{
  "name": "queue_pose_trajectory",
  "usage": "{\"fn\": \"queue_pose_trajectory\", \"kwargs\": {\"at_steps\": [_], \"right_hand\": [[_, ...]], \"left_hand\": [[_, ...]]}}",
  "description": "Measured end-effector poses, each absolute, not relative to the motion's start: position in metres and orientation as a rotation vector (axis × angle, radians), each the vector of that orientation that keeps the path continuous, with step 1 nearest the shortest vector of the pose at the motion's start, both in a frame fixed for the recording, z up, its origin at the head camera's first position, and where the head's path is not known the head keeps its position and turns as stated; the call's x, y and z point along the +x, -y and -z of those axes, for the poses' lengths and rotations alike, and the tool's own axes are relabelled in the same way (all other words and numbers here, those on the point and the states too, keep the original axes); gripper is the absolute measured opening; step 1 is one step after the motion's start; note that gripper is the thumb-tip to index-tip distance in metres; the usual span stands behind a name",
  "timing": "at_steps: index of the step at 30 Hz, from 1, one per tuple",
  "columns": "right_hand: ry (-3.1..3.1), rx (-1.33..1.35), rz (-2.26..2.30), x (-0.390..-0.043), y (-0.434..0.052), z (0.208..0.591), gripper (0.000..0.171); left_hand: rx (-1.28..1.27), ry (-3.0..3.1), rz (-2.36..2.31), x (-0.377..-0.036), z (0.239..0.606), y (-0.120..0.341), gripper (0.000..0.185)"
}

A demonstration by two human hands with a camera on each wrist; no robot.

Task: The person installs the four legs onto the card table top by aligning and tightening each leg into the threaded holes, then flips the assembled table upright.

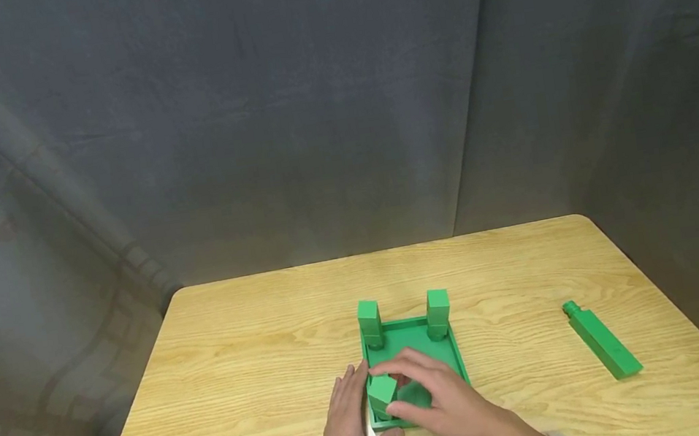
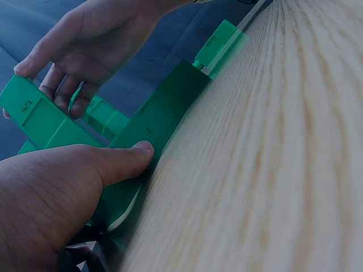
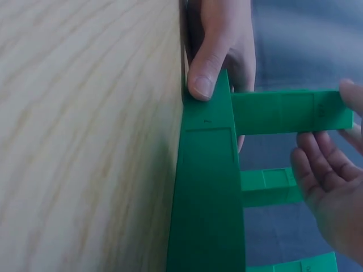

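The left hand [image 1: 350, 424] braces the smooth green square tray [image 1: 453, 351] on the grainy wooden table [image 1: 245, 379], thumb pressed to its edge, seen only from the wrist. The right hand [image 1: 443, 401] pinches a blocky post [image 1: 382, 393] at the tray's near-left corner.

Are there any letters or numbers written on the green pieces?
Green leg gripped by the right hand: small raised marks near its end, too blurred to read.
Green base held by the left hand: one tiny mark on its edge, unreadable.
Nothing else carries text.
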State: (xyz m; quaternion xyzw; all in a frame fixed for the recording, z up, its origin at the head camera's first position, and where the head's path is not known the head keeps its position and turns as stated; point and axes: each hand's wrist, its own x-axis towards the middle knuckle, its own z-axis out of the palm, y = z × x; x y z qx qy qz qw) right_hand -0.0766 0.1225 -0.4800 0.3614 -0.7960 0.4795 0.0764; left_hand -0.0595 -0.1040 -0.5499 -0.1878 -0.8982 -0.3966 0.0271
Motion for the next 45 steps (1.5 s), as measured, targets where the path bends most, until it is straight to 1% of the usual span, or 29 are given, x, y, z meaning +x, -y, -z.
{"fn": "queue_pose_trajectory", "kwargs": {"at_steps": [7,15,21,25,33,38,45], "right_hand": [[2.328,1.034,-1.404,-0.0762,-0.1204,0.4818,0.046],[2.242,1.004,-1.404,-0.0769,-0.1178,0.4825,0.036],[2.265,1.014,-1.411,-0.0762,-0.1194,0.4816,0.034],[2.278,1.048,-1.413,-0.0769,-0.1207,0.4801,0.036],[2.369,1.093,-1.466,-0.0756,-0.1219,0.4771,0.051],[2.404,1.102,-1.437,-0.0745,-0.1221,0.4772,0.048],[2.332,1.046,-1.475,-0.0759,-0.1196,0.4810,0.041]], "left_hand": [[-0.561,2.811,1.262,-0.0600,0.5504,0.1050,0.108],[-0.540,2.859,1.260,-0.0618,0.5494,0.1043,0.108],[-0.562,2.816,1.254,-0.0609,0.5498,0.1038,0.107],[-0.581,2.777,1.238,-0.0610,0.5511,0.1038,0.107],[-0.560,2.825,1.285,-0.0611,0.5498,0.1040,0.107],[-0.572,2.817,1.287,-0.0613,0.5491,0.1042,0.104],[-0.575,2.801,1.243,-0.0608,0.5504,0.1043,0.105]]}}
